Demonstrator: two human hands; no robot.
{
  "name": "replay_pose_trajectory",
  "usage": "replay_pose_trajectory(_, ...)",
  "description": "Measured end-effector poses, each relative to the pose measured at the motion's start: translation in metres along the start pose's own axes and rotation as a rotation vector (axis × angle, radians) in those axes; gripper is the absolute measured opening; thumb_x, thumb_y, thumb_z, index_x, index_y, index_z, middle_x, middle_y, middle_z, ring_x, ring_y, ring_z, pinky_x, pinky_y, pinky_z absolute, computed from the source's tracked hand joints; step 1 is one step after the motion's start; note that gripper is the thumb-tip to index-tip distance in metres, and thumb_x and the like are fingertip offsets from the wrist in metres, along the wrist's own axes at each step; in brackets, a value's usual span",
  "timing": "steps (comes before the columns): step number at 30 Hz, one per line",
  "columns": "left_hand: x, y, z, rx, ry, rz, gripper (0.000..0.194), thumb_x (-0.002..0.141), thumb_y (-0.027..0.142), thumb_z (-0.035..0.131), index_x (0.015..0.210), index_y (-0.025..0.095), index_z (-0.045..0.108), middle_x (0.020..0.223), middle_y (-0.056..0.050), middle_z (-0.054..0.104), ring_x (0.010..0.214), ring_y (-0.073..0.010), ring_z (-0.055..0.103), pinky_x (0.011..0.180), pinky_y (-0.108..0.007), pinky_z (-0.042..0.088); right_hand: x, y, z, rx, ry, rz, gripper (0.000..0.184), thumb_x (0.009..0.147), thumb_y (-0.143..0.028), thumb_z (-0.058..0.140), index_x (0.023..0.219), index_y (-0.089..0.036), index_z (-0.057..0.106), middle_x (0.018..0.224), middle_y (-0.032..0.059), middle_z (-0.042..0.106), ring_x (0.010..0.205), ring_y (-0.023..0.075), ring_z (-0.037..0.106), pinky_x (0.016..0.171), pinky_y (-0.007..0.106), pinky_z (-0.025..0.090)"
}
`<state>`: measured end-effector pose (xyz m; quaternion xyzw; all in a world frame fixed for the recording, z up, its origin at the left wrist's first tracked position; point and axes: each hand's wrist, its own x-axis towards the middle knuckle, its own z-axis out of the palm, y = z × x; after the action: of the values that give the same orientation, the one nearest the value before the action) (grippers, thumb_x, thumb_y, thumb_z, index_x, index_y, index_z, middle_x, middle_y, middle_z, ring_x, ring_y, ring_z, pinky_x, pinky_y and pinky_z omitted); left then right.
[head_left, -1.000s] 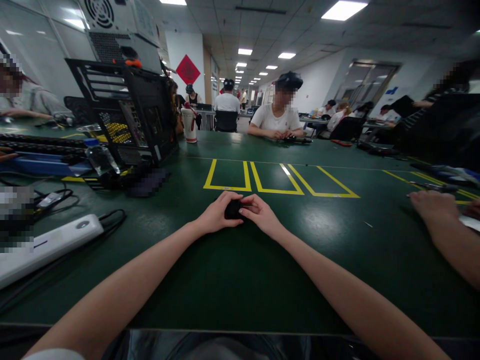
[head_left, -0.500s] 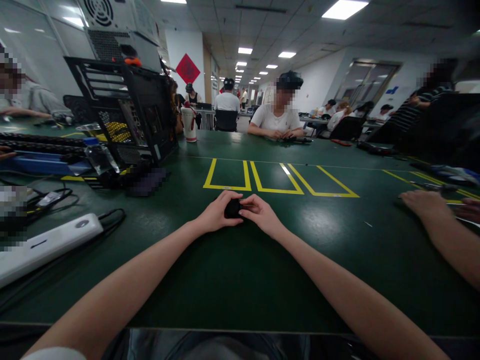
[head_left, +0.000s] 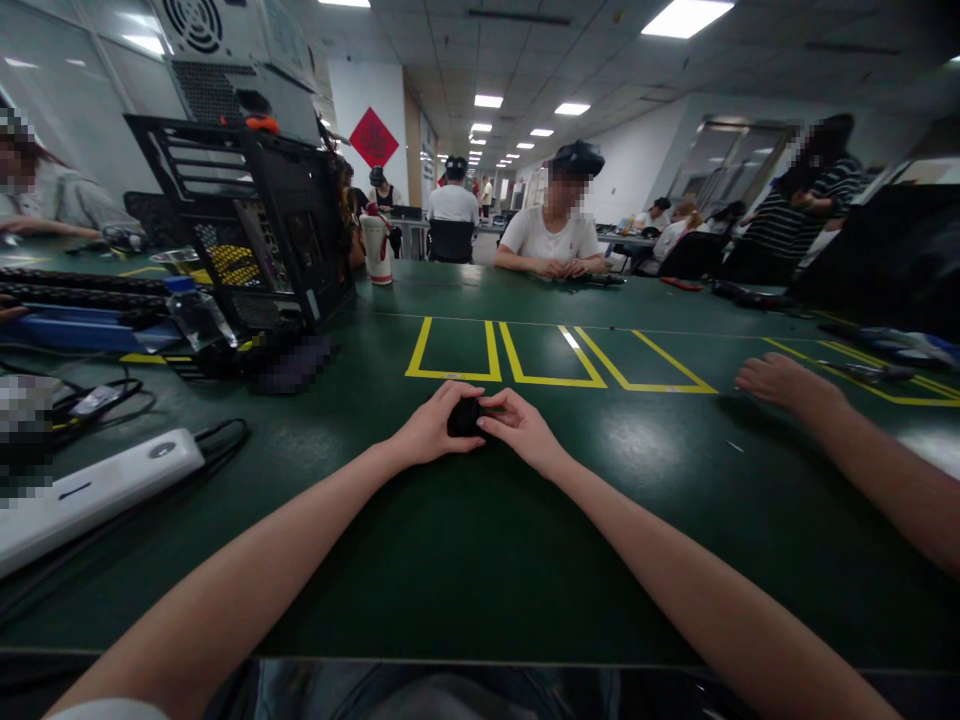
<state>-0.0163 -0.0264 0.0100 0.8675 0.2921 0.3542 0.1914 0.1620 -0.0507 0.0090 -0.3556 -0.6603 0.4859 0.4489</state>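
Fingers: L hand curled round small black obj., thumb on near side, fingers over far side; obj. held. R hand set narrow, thumb and fingertips closed on obj.'s right edge. Two-sided grip used, prob. so obj. is steadied while its edge is worked by fingertips; exact type of obj. can't be told, as most is covered. Obj. located at or just above table; contact w/ surface can't be confirmed. Forearms spread either side, approx. symmetrical, prob. for support.

Just beyond obj.: yellow tape, laid in three open-ended outlines, presumably to mark spots. Left of obj., nearer edge: white power strip, w/ cable. Left of obj., farther: bottle and open PC case, stood upright. Beyond obj., slightly left: paper cup. Well right of obj.: co-worker's hand, apart from both hands.
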Motion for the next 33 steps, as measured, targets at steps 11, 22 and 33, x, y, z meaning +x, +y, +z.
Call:
replay_pose_trajectory(11, -0.0003, 0.0012, -0.0014, -0.005, -0.006, 0.002, 0.059, 0.063, 0.028, 0.067, 0.114, 0.026, 0.038, 0.111, -0.005, 0.044, 0.103, -0.0212, 0.046, 0.088, -0.038, 0.040, 0.0019, -0.0010, -0.0052, 0.009, -0.038, 0.046, 0.029, 0.067, -0.023, 0.063, 0.093, -0.020, 0.050, 0.104, 0.0031, 0.055, 0.099, 0.0176, 0.055, 0.089, 0.039, 0.042)
replay_pose_trajectory(22, 0.0002, 0.0014, -0.0013, 0.000, -0.015, -0.004, 0.059, 0.064, 0.030, 0.067, 0.114, 0.026, 0.037, 0.112, -0.005, 0.043, 0.104, -0.0218, 0.045, 0.088, -0.040, 0.040, 0.0028, 0.0014, -0.0035, -0.010, 0.023, 0.012, 0.026, 0.069, -0.023, 0.061, 0.093, -0.020, 0.051, 0.099, 0.0022, 0.056, 0.095, 0.0166, 0.056, 0.087, 0.038, 0.044)
replay_pose_trajectory(33, -0.0001, -0.0005, -0.0006, 0.002, -0.010, -0.004, 0.059, 0.063, 0.029, 0.067, 0.114, 0.026, 0.037, 0.112, -0.005, 0.043, 0.104, -0.0215, 0.045, 0.088, -0.040, 0.040, 0.0035, 0.0041, -0.0017, 0.030, 0.008, -0.012, 0.020, 0.070, -0.025, 0.060, 0.087, -0.021, 0.050, 0.094, 0.0004, 0.055, 0.089, 0.0149, 0.058, 0.082, 0.034, 0.046)
